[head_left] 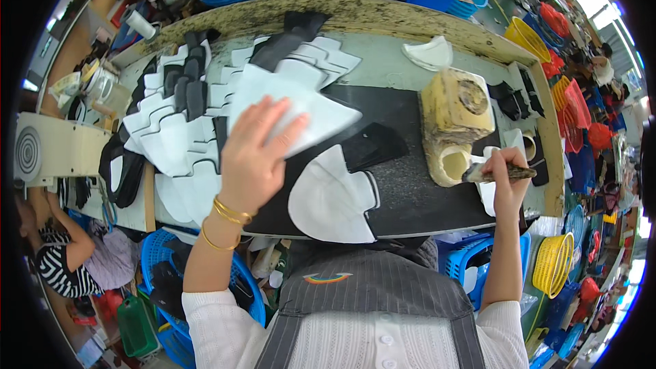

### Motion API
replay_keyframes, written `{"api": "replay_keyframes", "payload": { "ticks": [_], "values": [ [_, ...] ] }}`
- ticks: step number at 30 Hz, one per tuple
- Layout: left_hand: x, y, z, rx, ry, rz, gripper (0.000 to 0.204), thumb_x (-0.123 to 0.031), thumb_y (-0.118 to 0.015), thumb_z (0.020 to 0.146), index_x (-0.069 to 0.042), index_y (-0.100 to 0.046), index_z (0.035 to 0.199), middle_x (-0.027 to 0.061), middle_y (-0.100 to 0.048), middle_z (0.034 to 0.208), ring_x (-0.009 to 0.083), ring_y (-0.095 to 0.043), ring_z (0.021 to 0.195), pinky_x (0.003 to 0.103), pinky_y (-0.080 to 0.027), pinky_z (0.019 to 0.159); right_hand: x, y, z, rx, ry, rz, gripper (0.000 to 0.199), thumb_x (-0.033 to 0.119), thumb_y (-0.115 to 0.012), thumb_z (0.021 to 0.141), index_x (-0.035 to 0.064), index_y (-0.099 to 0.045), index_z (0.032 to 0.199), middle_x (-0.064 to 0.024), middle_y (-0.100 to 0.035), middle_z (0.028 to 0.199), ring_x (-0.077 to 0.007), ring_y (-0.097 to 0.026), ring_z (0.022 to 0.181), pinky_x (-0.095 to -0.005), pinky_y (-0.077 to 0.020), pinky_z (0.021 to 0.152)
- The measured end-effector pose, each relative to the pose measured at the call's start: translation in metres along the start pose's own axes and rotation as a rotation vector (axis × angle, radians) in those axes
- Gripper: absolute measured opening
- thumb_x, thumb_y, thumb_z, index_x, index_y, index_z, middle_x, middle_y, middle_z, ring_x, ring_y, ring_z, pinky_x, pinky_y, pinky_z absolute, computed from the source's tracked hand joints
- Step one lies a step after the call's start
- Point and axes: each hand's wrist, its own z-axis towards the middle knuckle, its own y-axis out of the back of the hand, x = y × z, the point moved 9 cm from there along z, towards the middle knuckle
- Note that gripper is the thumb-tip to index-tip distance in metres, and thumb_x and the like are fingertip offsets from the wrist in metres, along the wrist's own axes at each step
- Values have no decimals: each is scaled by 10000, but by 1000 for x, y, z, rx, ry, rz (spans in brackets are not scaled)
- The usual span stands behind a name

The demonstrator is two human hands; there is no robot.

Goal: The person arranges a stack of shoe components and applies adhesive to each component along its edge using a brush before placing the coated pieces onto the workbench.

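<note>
My left hand (257, 147) is over a white curved fabric piece (301, 99), fingers stretched and slightly spread across its face. That piece overlaps a fanned pile of white and black pieces (164, 130) on the left of the bench. My right hand (509, 174) grips a brush (484, 173) with a dark, crusted handle. Its bristle end is at the round mouth of a yellowed, glue-stained pot (458, 113). Between my hands, another white piece with a dark edge (331, 195) lies near the bench's front edge, beside a stack of black pieces (374, 145).
A raised wooden rim (383, 14) borders the bench. White pieces (429, 52) lie at the back, black ones (509, 99) at the right. Blue baskets (158, 260) stand below the front edge. A beige machine (61, 150) and a person in stripes (68, 253) are at the left.
</note>
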Motion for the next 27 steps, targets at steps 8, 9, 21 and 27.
{"api": "replay_keyframes", "payload": {
  "ticks": [8, 9, 21, 27],
  "values": [
    [-39, -75, -59, 752, -159, -233, 698, -423, -723, 612, -183, -513, 1233, 138, -361, 1369, 364, -277, 1293, 533, -209, 1042, -34, -10, -3, 58, -219, 15, 129, 115, -634, 815, 14, -554, 812, -14, -587, 691, -65, -567, 633, -191, -435, 541],
    [-47, -81, -69, 799, -149, -264, 699, -383, -736, 592, -190, -517, 1227, 135, -361, 1370, 363, -281, 1291, 529, -212, 1042, -39, -13, -1, 100, -212, -133, 111, 81, -614, 834, -4, -544, 841, -44, -576, 737, -95, -566, 615, -206, -478, 516],
    [-67, -79, -85, 719, -78, -192, 691, -273, -756, 552, -180, -527, 1197, 167, -390, 1317, 373, -324, 1250, 501, -256, 1020, -54, -41, -6, 298, -529, -139, 189, 174, -606, 818, -13, -583, 843, -22, -575, 638, -74, -475, 425, -196, -361, 374],
    [-65, -87, -82, 737, -90, -340, 692, -269, -755, 559, -151, -521, 1200, 219, -357, 1302, 403, -303, 1253, 507, -250, 1038, -23, -164, -27, 456, -422, 281, 183, 161, -632, 831, -9, -565, 835, -41, -593, 679, -74, -524, 475, -196, -409, 424]
  ]
}}
